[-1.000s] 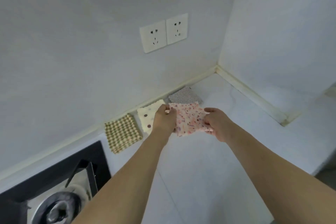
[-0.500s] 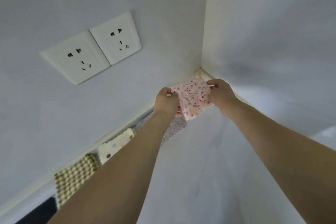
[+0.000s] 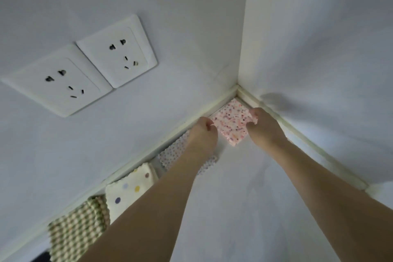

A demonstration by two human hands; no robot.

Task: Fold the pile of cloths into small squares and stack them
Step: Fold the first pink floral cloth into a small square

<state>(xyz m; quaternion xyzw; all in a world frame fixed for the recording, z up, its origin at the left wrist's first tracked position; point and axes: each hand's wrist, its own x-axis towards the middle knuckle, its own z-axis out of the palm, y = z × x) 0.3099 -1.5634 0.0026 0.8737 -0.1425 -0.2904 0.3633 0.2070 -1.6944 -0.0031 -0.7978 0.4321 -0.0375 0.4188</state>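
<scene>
- Two pale walls meet in a corner (image 3: 237,88) above a white desk (image 3: 238,208), and a cream trim strip (image 3: 148,155) runs along the base of each wall out from that corner.
- Two bare forearms reach across the desk toward the corner — the left one crosses over part of the row of cloths.
- A pair of white wall sockets (image 3: 83,64) sits side by side on the left-hand wall, well up and to the left of the corner.
- A green-and-cream checked cloth (image 3: 76,234), folded, lies against the trim at the end of the row farthest from the corner.
- A cream cloth with coloured polka dots (image 3: 129,191), folded, lies next along the trim, one place nearer the corner.
- A white cloth with small dark dots (image 3: 174,153) lies nearer still, partly hidden under the left wrist.
- The pink speckled cloth (image 3: 231,125), folded to a small square, sits tucked right into the corner, its far point almost at the meeting of the two trim strips.
- The left hand (image 3: 202,134) holds the pink cloth's left edge, fingers (image 3: 209,125) curled onto it.
- The right hand (image 3: 261,125) pinches the cloth's right edge — its fingers (image 3: 254,117) bent over the fabric.
</scene>
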